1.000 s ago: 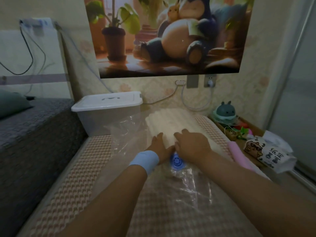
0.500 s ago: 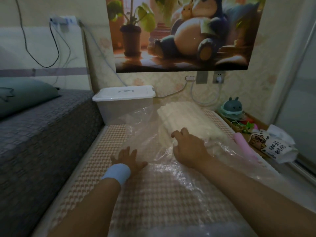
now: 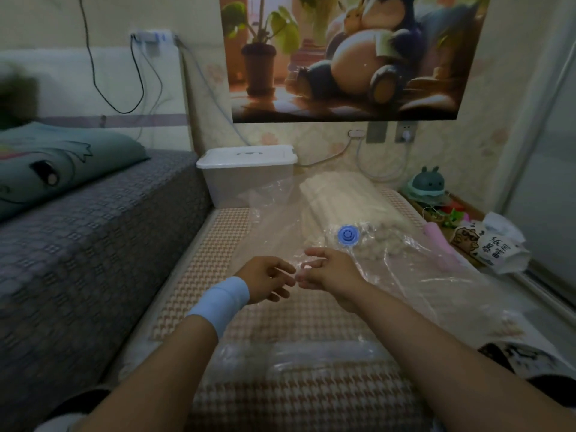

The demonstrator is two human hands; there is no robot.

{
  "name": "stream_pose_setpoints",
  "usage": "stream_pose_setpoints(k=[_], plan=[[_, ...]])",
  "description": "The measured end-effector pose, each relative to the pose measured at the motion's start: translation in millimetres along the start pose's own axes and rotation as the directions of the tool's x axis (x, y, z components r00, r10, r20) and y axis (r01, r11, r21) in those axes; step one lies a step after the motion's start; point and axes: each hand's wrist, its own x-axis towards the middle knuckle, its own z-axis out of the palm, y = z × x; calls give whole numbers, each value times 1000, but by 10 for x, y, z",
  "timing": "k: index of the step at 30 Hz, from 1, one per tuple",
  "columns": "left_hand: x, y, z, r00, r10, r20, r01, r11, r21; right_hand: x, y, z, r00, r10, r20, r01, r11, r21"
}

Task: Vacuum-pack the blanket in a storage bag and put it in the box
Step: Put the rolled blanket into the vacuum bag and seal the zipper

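A cream folded blanket (image 3: pixel 339 198) lies inside a clear plastic storage bag (image 3: pixel 414 275) spread over the checked mat. The bag's round blue valve (image 3: pixel 348 235) sits on top at the blanket's near end. A translucent box with a white lid (image 3: pixel 246 157) stands shut behind the bag, against the wall. My left hand (image 3: pixel 268 280), with a blue wristband, and my right hand (image 3: pixel 330 271) hover side by side over the near, flat part of the bag, just short of the valve. Their fingers are loosely spread and point at each other. No grip on the film shows.
A grey bed (image 3: pixel 93 244) with a teal pillow (image 3: pixel 46 169) rises along the left. To the right of the mat (image 3: pixel 218 244) lie a pink object (image 3: pixel 439 241), a tissue pack (image 3: pixel 486 244) and a small green toy (image 3: pixel 428 183). Cables hang on the wall behind.
Both hands have come off the blanket and drawn back toward me, meeting over the flat part of the bag. The blue valve, covered before, now shows.
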Motion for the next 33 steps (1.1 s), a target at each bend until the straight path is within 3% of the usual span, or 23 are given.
stream_pose_setpoints(k=[4, 7, 12, 16, 23, 27, 28, 30, 32, 33], plan=[[-297, 20, 148, 1000, 5, -26, -9, 988, -152, -184, 95, 70, 999, 26, -36, -25, 999, 31], [-457, -15, 272, 998, -31, -53, 16, 961, -276, -272, 162, 117, 995, 68, -67, -70, 997, -39], [-527, -76, 363, 985, -122, -124, 66, 920, -386, -283, 261, 198, 990, 138, -12, -136, 983, 121], [-502, -116, 296, 982, -128, -142, 59, 908, -414, -241, 259, 186, 983, 143, 112, -163, 968, 192], [-542, -281, 205, 986, -123, -110, 70, 915, -398, -229, 380, 226, 973, 158, 169, -156, 988, -23], [-551, -533, -6, 935, -214, -282, 172, 971, -167, -261, 512, 296, 985, 137, 109, -97, 946, -311], [-552, -635, -83, 913, -225, -340, 202, 974, -102, -254, 573, 298, 993, 52, 109, 3, 888, -459], [-590, -835, -227, 869, -254, -424, 291, 956, 24, -253, 695, 306, 968, -108, 228, 247, 595, -765], [-675, -982, -314, 851, -295, -436, 385, 913, 134, -276, 778, 349, 908, -79, 412, 417, 266, -869], [-709, -1012, -325, 852, -321, -414, 421, 890, 176, -289, 806, 369, 890, -33, 454, 452, 188, -872]])
